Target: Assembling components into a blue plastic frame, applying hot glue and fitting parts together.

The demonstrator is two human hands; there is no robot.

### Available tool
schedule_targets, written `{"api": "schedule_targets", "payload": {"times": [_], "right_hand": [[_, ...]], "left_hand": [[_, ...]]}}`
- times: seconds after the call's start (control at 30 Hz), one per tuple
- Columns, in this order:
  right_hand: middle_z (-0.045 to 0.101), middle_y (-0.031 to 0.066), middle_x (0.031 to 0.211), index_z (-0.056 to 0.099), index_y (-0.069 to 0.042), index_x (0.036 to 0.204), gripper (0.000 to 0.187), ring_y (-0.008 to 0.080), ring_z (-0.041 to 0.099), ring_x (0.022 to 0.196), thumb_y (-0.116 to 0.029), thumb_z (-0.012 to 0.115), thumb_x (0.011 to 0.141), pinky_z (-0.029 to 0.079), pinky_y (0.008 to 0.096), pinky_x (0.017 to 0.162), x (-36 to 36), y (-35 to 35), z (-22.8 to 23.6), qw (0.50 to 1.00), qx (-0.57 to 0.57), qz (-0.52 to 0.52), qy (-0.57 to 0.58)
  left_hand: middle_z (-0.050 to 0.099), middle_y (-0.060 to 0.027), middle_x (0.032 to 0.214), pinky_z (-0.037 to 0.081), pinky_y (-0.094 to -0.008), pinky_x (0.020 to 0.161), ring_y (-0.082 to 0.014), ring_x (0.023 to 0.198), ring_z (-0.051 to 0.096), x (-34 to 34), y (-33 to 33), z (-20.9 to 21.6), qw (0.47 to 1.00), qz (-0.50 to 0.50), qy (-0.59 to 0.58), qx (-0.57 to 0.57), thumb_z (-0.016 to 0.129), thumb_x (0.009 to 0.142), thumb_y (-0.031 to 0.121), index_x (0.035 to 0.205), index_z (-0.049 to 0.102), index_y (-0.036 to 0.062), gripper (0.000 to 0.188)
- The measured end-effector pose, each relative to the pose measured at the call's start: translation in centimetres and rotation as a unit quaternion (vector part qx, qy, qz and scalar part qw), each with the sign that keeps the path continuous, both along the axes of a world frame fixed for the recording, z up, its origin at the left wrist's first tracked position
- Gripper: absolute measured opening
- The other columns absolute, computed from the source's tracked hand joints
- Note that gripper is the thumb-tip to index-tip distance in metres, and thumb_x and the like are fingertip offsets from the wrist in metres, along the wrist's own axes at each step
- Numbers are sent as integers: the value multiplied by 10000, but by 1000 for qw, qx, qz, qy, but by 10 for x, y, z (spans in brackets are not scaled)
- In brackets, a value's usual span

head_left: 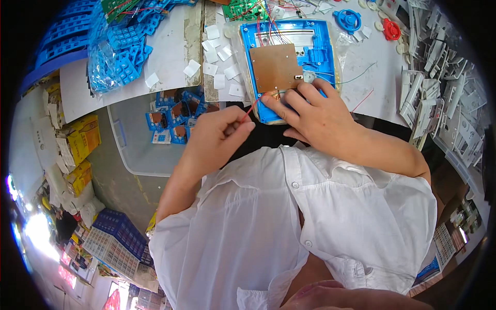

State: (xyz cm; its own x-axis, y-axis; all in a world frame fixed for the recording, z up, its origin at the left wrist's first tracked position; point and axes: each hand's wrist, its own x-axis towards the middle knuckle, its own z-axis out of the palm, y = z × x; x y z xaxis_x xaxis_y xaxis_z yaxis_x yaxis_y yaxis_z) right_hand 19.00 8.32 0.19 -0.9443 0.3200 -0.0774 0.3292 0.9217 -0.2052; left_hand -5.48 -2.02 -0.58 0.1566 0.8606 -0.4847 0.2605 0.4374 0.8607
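A blue plastic casing (326,39) lies open before me, with a brown circuit board (274,67) and several thin wires in it. My left hand (221,135) is closed at the casing's near left corner, pinching a red wire (251,109) between thumb and fingertips. The wire runs taut toward the board's lower edge. My right hand (321,112) grips the casing's near edge, its stretched index finger pressing by the board's lower edge where the wire ends. Its other fingers bend over the inside of the casing and hide what lies beneath them.
White square pads (211,68) are scattered left of the casing. Bagged blue keypad parts (121,57) lie farther left. Below the table edge stands a translucent bin (126,155) with blue assemblies. Grey-white plastic parts (454,103) pile up at right; blue (347,20) and red (391,29) rings lie behind.
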Motion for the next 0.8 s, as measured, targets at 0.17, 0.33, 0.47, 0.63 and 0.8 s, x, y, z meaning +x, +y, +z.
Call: {"api": "schedule_targets", "payload": {"times": [0.17, 0.33, 0.47, 0.63, 0.8], "right_hand": [[573, 48, 1138, 505, -157, 1501, 875, 267, 541, 1138, -372, 850, 726, 443, 433, 1003, 0, 9, 6, 998, -61, 16, -8], [593, 44, 1113, 581, -59, 1413, 731, 245, 531, 1157, -384, 813, 801, 445, 370, 975, 10, 11, 7, 998, -55, 25, 22], [602, 56, 1139, 612, -9, 1364, 700, 245, 537, 1147, -371, 810, 797, 452, 371, 983, 8, 10, 8, 996, -70, 9, 45], [637, 77, 990, 713, -32, 1193, 485, 274, 591, 1017, -246, 828, 773, 504, 375, 879, 21, 29, -2, 978, -100, 17, 184], [685, 81, 975, 730, -56, 1149, 417, 295, 625, 875, -95, 828, 746, 530, 369, 742, 36, 34, 17, 919, -184, -95, 334]], "left_hand": [[695, -43, 800, 475, -223, 619, -76, 707, 633, -4, 10, 20, 993, 99, -5, 60, 666, 986, 85, 1101, 720, -18, 163], [680, -36, 871, 436, -203, 537, -60, 697, 585, 12, 9, 20, 968, 148, 76, 190, 621, 1006, 24, 1151, 703, -25, 173], [724, -53, 969, 530, -223, 720, -82, 804, 663, 29, 14, 25, 954, 248, -117, 122, 665, 951, -39, 1139, 727, -10, 200], [703, -34, 1017, 489, -220, 659, -87, 804, 632, 47, 35, 21, 966, 131, -73, 211, 714, 906, -29, 1083, 749, 8, 184], [682, -89, 844, 485, -319, 590, -207, 688, 638, 68, 50, 14, 968, 19, 44, 247, 775, 849, 85, 965, 750, 29, 132]]}}
